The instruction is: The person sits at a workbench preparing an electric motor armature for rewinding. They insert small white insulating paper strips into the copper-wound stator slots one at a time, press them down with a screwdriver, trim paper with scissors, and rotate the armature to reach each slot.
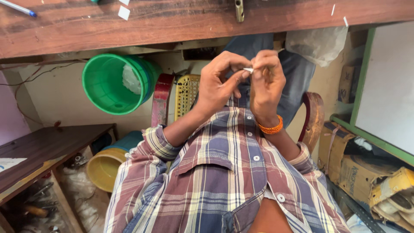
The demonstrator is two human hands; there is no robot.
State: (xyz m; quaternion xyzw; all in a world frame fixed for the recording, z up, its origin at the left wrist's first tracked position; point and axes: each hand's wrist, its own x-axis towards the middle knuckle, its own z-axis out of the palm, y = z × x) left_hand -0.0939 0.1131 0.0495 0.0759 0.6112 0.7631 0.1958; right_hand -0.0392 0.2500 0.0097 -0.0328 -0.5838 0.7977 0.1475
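I see my left hand (pixel 220 84) and right hand (pixel 267 84) pinching one tiny white piece (pixel 248 70) between fingertips, above my lap. Such a slight grip could slip, dropping it toward the cluttered floor.

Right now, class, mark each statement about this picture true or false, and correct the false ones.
1. Both hands pinch one small white piece between their fingertips. True: the left hand and right hand meet at the small white piece.
2. The right wrist wears an orange bracelet. True: the orange bracelet sits there.
3. The bucket by the wall is red. False: the bucket is green.
4. The person wears a plain white shirt. False: the shirt is plaid, with buttons.
5. A pen lies on the wooden table. True: the pen rests on the wooden table, far left.
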